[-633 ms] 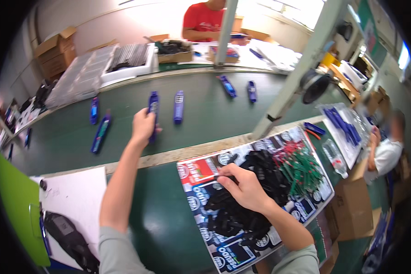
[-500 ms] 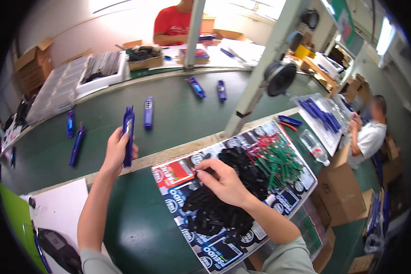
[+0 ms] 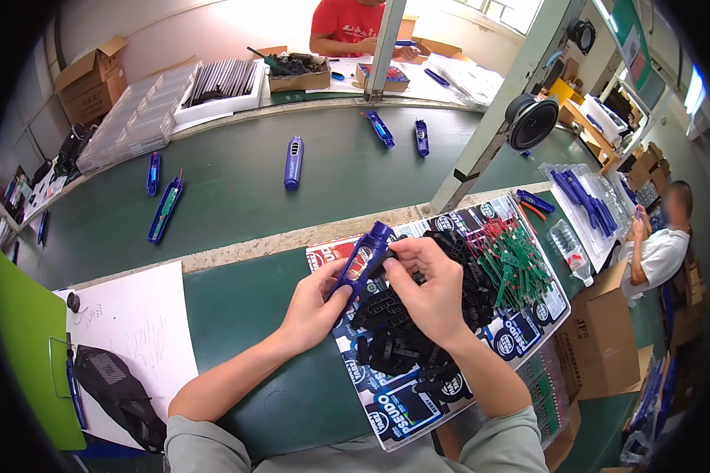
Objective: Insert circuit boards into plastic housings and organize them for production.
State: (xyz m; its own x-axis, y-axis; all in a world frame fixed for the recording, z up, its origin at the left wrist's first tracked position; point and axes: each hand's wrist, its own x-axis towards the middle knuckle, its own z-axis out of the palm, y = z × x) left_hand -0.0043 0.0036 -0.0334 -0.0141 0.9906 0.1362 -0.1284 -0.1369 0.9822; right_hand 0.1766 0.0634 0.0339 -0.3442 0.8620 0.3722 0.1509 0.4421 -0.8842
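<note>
My left hand (image 3: 317,306) is closed round a blue plastic housing (image 3: 363,264), held tilted with its oval window facing up. Close beside the housing's upper end, my right hand (image 3: 432,290) pinches a small black piece (image 3: 389,255), mostly hidden by the fingertips. Beneath both hands lies a heap of black plastic parts (image 3: 386,309) on a printed sheet (image 3: 409,410). Green circuit boards with red wires (image 3: 521,272) are piled to the right of the black parts.
Several blue housings, such as one (image 3: 293,164), lie on the green belt (image 3: 229,189) ahead. A metal post (image 3: 481,142) bearing a round speaker (image 3: 533,123) rises at right. A bottle (image 3: 569,251) and cardboard box (image 3: 603,331) stand right; a black mesh pouch (image 3: 118,394) lies left.
My left hand has brought the blue housing from the belt's near edge rightward, over the printed sheet. My right hand has lifted from the black parts to the housing. The view has shifted.
</note>
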